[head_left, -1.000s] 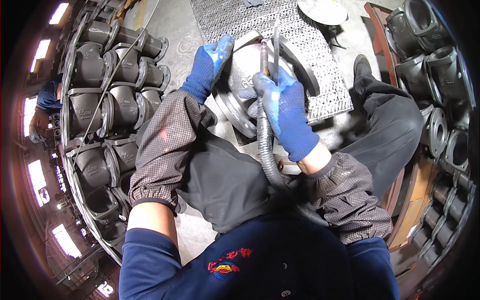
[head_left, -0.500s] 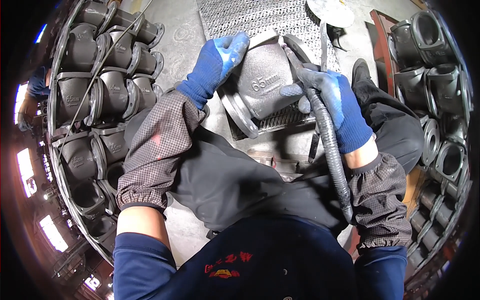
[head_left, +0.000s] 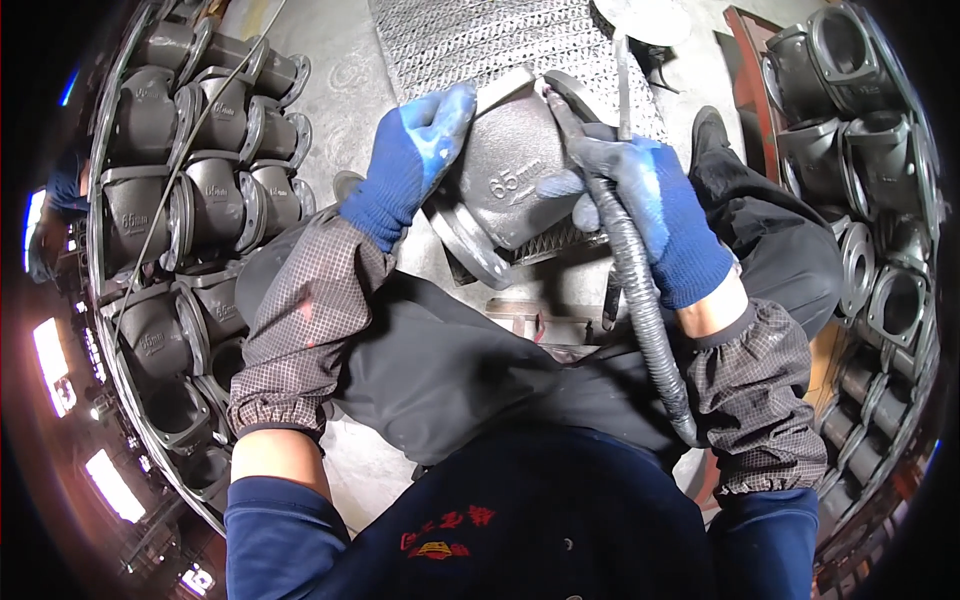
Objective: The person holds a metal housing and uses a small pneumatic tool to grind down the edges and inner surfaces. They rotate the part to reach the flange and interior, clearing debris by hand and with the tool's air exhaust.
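Observation:
A grey cast-metal valve body with flanges and raised markings is tilted in front of me, over a metal grating. My left hand, in a blue glove, grips the edge of its upper flange with fingers and thumb closed. My right hand, gloved too, is wrapped round a slim hand tool joined to a wrapped, ribbed hose. The tool's narrow tip lies at the upper flange's rim, beside the opening. The hose runs down along my right forearm. Whether the tip touches the metal I cannot tell.
Stacked grey valve bodies fill a crate on the left and another rack on the right. Beyond the casting lies the textured metal grating. A round pale disc stands at the far right of it. My legs flank the work.
The whole view has shifted slightly. Both hands keep their holds, and the tool tip stays close to the flange rim.

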Tool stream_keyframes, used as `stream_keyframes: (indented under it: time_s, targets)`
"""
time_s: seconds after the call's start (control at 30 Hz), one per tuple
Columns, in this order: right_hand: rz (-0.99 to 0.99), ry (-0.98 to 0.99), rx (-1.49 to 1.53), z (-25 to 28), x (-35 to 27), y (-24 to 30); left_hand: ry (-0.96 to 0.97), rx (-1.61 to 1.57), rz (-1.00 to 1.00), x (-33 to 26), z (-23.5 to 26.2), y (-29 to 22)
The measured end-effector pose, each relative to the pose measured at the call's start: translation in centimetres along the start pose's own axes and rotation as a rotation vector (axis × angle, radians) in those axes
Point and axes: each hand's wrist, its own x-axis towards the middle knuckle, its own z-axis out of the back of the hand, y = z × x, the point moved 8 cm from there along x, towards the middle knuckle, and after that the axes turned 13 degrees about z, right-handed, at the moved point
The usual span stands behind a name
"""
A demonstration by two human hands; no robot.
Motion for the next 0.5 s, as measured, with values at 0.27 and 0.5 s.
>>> stream_keyframes:
  time_s: [0.27, 0.5]
  targets:
    - [-0.025, 0.182, -0.273, 1.5, 0.8, 0.9, 0.002, 0.013, -0.133, 0.3, 0.4, 0.9]
    - [-0.119, 0.11, -0.133, 1.2, 0.2, 1.3, -0.072, 0.097, -0.117, -1.3, -0.2, 0.3]
